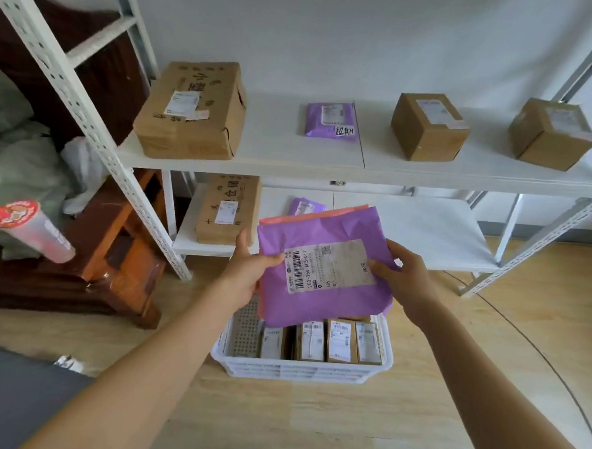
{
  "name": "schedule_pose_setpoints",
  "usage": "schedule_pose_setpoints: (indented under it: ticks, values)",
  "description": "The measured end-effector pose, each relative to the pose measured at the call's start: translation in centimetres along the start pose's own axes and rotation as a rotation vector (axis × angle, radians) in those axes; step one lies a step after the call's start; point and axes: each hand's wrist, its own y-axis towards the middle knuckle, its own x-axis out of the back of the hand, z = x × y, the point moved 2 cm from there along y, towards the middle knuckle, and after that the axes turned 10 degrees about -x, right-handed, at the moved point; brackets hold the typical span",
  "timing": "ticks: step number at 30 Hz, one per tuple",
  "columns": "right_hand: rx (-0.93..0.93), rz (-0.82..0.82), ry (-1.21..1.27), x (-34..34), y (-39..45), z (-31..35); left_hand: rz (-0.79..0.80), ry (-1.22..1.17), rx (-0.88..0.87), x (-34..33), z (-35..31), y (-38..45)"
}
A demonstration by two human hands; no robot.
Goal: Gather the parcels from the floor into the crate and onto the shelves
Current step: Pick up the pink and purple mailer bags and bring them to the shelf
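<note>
A purple mailer bag (pixel 321 301) with a white barcode label is held flat above the white crate (pixel 300 370), with an orange-pink mailer (pixel 308 215) stacked behind it. My left hand (pixel 251 268) grips the left edge, thumb on the label. On the right edge, my right hand (pixel 404 281) pinches the bag. The crate on the floor holds several small brown boxes (pixel 340 341) standing on edge. The white shelf (pixel 281 144) above carries a large carton (pixel 194 111), a purple mailer (pixel 331 119) and two small boxes (pixel 428 126).
The lower shelf (pixel 418 227) holds a long carton (pixel 228 208) and a purple mailer (pixel 304 206). A wooden bed frame (pixel 128 250) with bedding stands at the left, a plastic cup (pixel 33 229) on it. A thin cable (pixel 538 353) curves across the wooden floor at right.
</note>
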Motion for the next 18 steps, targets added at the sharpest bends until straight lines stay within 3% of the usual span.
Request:
schedule_pose_setpoints:
  ticks: [3,6,9,12,14,18]
  values:
    - [-0.050,-0.120,-0.033,-1.4,0.7,-1.6,0.037,0.065,-0.062,2.1,0.4,2.1]
    - [0.024,-0.221,-0.041,-2.2,1.8,-2.7,0.165,0.281,-0.205,3.0,0.0,3.9]
    - [0.120,-0.008,-0.262,-4.4,3.6,-3.5,0.358,0.526,-0.255,2.6,-0.2,5.4]
    - [0.121,0.182,-0.453,-6.8,6.0,-4.7,0.463,0.568,-0.236,1.5,0.5,7.7]
    - [0.054,0.252,-0.416,-7.7,7.6,-5.6,0.452,0.528,-0.226,0.9,1.8,9.8]
    - [-0.043,0.193,-0.274,-8.2,11.0,-7.4,0.321,0.572,-0.285,0.0,4.1,13.8]
